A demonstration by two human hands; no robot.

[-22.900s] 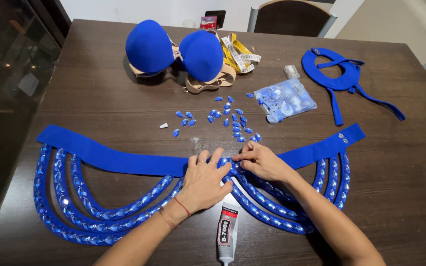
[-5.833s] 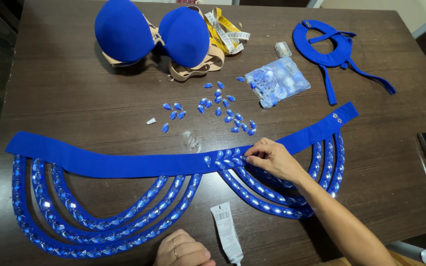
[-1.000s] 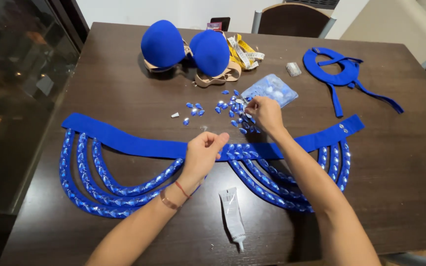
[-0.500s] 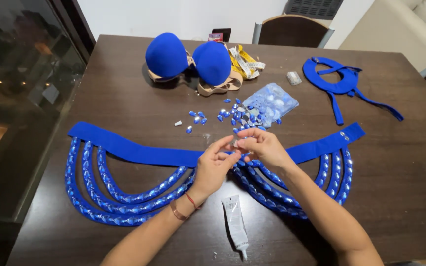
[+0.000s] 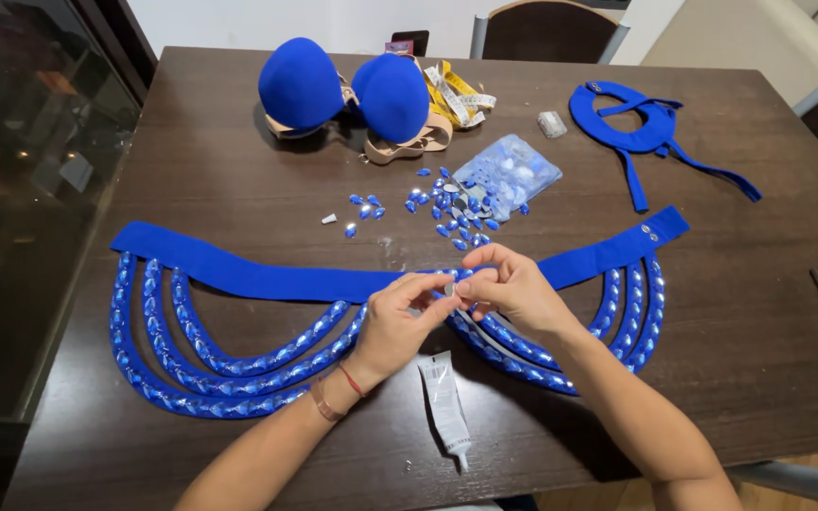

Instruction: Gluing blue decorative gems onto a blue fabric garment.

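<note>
Head view: both hands now lifted together over the middle of the blue belt (image 5: 267, 280), no longer apart as one second ago. Left hand (image 5: 398, 322) and right hand (image 5: 513, 289) fingers narrow, pinching one small gem (image 5: 449, 289) between them. Loose gems (image 5: 447, 203) behind on desk (image 5: 239, 170), glue tube (image 5: 445, 405) near.

The table (image 5: 191, 123) is dark brown wood with a fine grain. Across it lies a royal-blue fabric belt (image 5: 267, 279) whose hanging loops are lined with shiny pale-blue gems. At the far side sit two royal-blue cups (image 5: 347, 90) with beige straps, a yellow tape measure (image 5: 456, 95), and at far right a blue collar piece (image 5: 631, 118). Loose gems (image 5: 447, 203) glint blue and silver. The near glue tube (image 5: 445, 402) is white-grey.
</note>
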